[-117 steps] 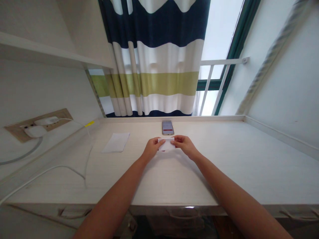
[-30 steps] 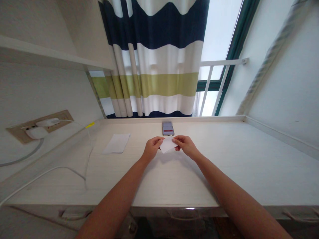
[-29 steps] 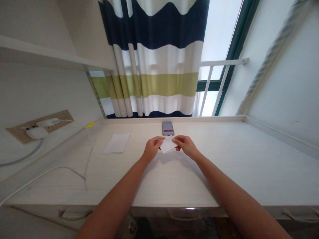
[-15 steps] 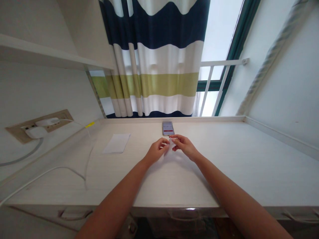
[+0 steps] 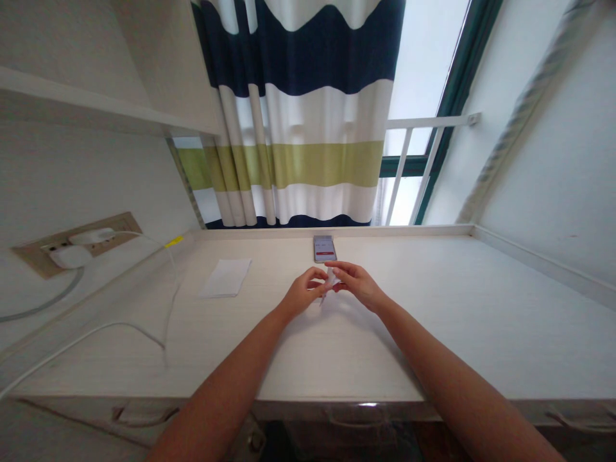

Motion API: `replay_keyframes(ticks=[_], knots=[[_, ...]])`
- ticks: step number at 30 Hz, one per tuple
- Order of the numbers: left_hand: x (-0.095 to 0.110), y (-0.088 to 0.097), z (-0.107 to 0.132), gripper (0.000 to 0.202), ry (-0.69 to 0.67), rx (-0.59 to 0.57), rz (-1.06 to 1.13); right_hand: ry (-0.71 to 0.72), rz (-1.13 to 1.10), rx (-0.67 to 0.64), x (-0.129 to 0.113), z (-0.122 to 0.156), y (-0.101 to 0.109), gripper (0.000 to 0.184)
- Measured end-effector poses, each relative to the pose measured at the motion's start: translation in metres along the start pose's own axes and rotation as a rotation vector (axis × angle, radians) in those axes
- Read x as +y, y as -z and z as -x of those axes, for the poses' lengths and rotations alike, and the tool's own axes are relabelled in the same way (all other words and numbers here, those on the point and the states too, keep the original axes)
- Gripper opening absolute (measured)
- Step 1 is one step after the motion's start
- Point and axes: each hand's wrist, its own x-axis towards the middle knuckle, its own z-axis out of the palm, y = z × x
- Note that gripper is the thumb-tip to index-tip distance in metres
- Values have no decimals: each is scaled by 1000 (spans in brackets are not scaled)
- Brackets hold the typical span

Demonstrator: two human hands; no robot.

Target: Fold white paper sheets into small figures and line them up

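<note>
A small piece of folded white paper (image 5: pixel 331 277) is pinched between my two hands, just above the desk. My left hand (image 5: pixel 303 290) grips its left side, with thumb and fingers closed on it. From the right, my right hand (image 5: pixel 357 284) holds the paper between thumb and fingers, the index finger reaching over the top. Part of the paper is hidden behind the fingers, so its exact shape is unclear. Right behind my hands, a phone (image 5: pixel 325 248) with a lit screen lies on the desk.
White sheets (image 5: pixel 225 278) lie on the desk (image 5: pixel 337 359) to the left. A white cable (image 5: pixel 120 324) runs across the left side from plugs in a wall socket (image 5: pixel 77 244). A raised ledge and a striped curtain (image 5: pixel 327 160) stand at the back.
The paper has turned and bunched up between my fingers; its lower part hangs less widely. My hands have shifted only slightly, closer together.
</note>
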Motion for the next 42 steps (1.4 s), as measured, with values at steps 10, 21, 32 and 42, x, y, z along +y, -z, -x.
replay_keyframes(ticks=[10,21,32,42], knots=[[-4,3,0,27,7,96,-100,-7,95,-48,2,0,0,32],[2,2,-1,23,-61,181,-273,51,140,-50,-3,4,-2,34],[1,4,-3,27,-44,345,-247,84,260,222,10,-8,7,24],[1,5,-3,24,-73,405,-233,-70,104,221,3,-3,0,34]])
